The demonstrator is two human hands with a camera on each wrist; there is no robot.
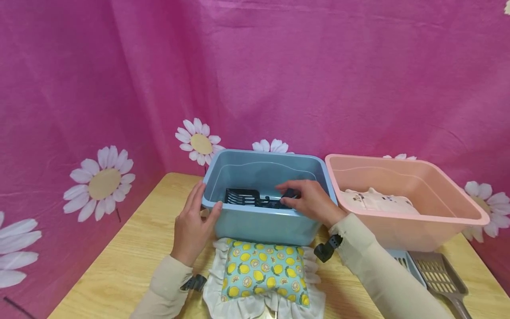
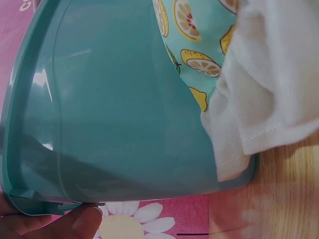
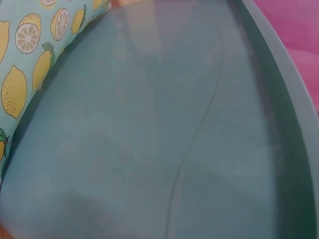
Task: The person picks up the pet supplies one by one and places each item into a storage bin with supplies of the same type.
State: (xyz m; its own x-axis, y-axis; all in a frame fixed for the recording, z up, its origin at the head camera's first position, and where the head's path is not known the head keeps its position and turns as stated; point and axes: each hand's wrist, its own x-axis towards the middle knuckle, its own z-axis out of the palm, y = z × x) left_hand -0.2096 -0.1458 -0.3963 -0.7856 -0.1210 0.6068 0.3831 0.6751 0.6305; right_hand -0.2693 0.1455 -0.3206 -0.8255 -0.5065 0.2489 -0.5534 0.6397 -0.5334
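A blue plastic litter box [image 1: 263,226] stands at the middle of the table against the backdrop. Inside it lies a black slotted litter scoop [image 1: 241,197], its head toward the left. My right hand [image 1: 310,199] reaches over the front rim and pinches the dark handle end; the fingers partly cover it. My left hand [image 1: 194,223] grips the box's front left corner, thumb at the front and fingers along the side rim. In the left wrist view, thumb and fingertips [image 2: 82,221] show at that rim. The right wrist view shows only the box's outer wall [image 3: 134,124] and the cushion.
A lemon-print cushion [image 1: 263,270] with white ruffles lies before the blue box. To the right stands a pink litter box [image 1: 398,230] holding a cream cloth item [image 1: 376,201]. A brown scoop [image 1: 436,274] and a grey-blue scoop [image 1: 402,259] lie on the wooden table [image 1: 119,266].
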